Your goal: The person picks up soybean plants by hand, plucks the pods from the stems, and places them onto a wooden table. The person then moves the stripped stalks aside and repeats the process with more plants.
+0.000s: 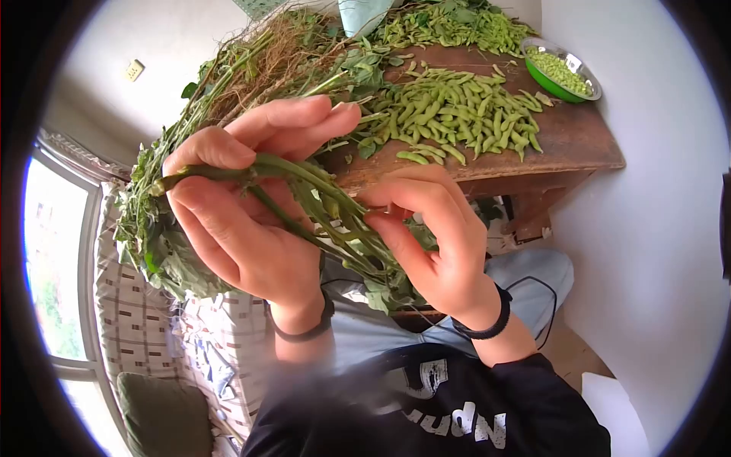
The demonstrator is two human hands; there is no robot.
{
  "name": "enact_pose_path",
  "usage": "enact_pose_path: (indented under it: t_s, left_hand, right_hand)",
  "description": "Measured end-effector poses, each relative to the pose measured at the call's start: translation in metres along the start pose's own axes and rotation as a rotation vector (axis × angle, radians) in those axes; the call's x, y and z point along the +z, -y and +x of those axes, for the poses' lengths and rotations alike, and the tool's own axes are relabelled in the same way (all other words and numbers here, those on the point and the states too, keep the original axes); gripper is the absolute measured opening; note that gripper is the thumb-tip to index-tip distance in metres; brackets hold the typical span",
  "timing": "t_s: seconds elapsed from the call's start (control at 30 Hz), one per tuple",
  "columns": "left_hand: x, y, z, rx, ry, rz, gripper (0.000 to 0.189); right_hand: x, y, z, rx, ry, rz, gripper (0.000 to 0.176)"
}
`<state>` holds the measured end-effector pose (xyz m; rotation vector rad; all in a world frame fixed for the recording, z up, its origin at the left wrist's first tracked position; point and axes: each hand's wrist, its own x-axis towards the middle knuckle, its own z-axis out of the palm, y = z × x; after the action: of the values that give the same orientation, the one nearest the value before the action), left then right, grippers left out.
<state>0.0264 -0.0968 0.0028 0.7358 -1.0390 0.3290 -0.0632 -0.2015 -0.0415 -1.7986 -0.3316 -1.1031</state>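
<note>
My left hand (pixel 251 206) is closed round the thick cut end of a green soybean stalk (pixel 327 194), pinched between thumb and index finger while the other fingers curl loosely. The stalk slants down to the right, with leaves and thin branches hanging over my lap. At the stalk's middle, my right hand (pixel 434 228) has its thumb and index finger pressed together among the branches; whether a pod sits between them is hidden. Beyond my right hand lies a heap of picked green soybean pods (pixel 457 110) on the wooden table (pixel 586 145).
A large pile of uprooted soybean plants (pixel 259 72) covers the table's left side. More pods and leaves (pixel 464 27) lie at the back. A green-sided metal bowl (pixel 563 72) of shelled beans stands by the wall. A patterned sofa (pixel 137 305) with a dark cushion (pixel 164 415) is at left.
</note>
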Motion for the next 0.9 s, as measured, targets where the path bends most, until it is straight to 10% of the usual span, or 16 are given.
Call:
enact_pose_path:
  t_s: [0.63, 0.9]
  left_hand:
    - [0.032, 0.002, -0.019, -0.188, -0.191, 0.53, 0.036]
    - [0.045, 0.025, -0.018, -0.084, -0.288, 0.608, 0.028]
  right_hand:
    - [-0.01, -0.024, 0.015, -0.649, -0.002, -0.698, 0.014]
    - [0.0, -0.04, -0.016, -0.278, 0.017, -0.36, 0.027]
